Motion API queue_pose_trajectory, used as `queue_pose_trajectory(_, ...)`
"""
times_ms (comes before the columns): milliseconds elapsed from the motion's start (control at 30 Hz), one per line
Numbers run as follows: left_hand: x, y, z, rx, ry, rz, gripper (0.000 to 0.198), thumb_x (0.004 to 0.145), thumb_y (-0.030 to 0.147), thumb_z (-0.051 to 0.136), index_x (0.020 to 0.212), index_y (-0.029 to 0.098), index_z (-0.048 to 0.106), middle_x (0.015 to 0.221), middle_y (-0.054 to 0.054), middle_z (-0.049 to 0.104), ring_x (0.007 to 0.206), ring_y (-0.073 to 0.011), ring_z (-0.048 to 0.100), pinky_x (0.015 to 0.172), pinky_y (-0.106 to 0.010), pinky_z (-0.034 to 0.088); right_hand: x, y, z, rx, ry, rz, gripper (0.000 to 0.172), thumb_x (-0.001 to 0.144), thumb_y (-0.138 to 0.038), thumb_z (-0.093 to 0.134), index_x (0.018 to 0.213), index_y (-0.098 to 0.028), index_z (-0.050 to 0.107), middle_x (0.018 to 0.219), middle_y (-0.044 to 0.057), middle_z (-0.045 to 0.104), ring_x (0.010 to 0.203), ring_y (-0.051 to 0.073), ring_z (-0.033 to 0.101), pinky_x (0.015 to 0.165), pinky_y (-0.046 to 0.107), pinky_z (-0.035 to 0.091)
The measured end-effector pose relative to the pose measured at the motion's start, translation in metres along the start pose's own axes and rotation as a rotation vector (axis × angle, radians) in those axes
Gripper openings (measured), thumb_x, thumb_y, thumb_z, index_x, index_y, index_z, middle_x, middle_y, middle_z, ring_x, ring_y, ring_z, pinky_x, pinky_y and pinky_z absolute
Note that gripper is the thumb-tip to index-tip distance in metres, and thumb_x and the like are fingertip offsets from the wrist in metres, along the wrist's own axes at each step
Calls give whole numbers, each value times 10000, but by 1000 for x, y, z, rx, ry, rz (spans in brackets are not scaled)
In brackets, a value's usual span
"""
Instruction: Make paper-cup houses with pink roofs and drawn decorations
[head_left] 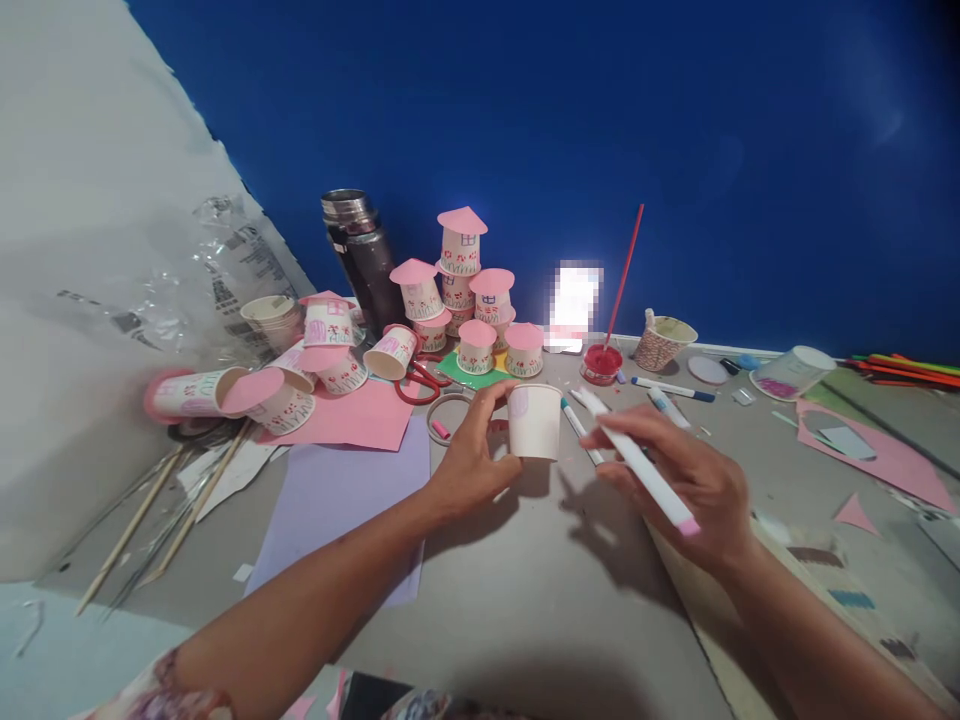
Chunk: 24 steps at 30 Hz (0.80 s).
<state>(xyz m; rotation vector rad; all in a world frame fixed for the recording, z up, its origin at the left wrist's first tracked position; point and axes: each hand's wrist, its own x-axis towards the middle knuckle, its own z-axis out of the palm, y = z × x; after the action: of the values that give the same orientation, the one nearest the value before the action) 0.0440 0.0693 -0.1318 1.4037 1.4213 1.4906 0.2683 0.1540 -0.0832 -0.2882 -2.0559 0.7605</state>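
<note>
My left hand grips a white paper cup by its left side, just above the table. A pale purple patch is drawn near the cup's upper left, and the rest of its visible side is plain white. To the right, my right hand holds a white marker with a pink end, its other end pointing toward the cup but apart from it. Behind the cup stand several decorated paper cups with pink cone or disc tops, some stacked. A teal-and-white marker lies between my hands.
A dark metal flask stands at the back. Red scissors, pink paper and purple paper lie left. A red paint pot holds an upright stick. Wooden sticks lie far left; a blue-capped marker lies right.
</note>
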Motion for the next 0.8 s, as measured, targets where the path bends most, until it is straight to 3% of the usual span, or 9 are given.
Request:
queue_pose_trajectory(67, 0, 2, 0, -3, -14, -5, 771, 730, 149, 737, 1443, 266, 468, 1523, -130, 527, 1457, -342, 487, 1144, -513, 485, 1, -2, 2, -73, 16, -118, 369, 946, -95, 708, 1267, -271, 751, 914, 39, 823, 789, 203, 750, 747, 350, 597)
queue_pose_trajectory(167, 0, 3, 1, 6, -21, -2, 752, 735, 165, 742, 1430, 263, 471, 1540, -139, 519, 1440, -347, 502, 1132, -521, 488, 3, -2, 5, -85, 8, -208, 326, 925, -54, 686, 1199, -212, 765, 933, 71, 827, 807, 221, 770, 738, 350, 610)
queue_pose_trajectory(367, -2, 3, 2, 118, -30, 37, 753, 737, 165, 748, 1429, 264, 468, 1494, -126, 543, 1400, -330, 530, 1115, -511, 505, 1, -2, 11, -173, 22, -201, 231, 904, -35, 693, 1065, -195, 740, 871, 64, 811, 774, 212, 766, 720, 320, 617)
queue_pose_trajectory(800, -4, 4, 3, 161, -43, 43, 765, 711, 161, 717, 1428, 262, 471, 1498, -127, 536, 1374, -334, 541, 1105, -526, 510, 1, 1, 13, -207, 2, -241, 190, 919, -45, 685, 1056, -173, 714, 859, 77, 809, 742, 194, 746, 708, 313, 609)
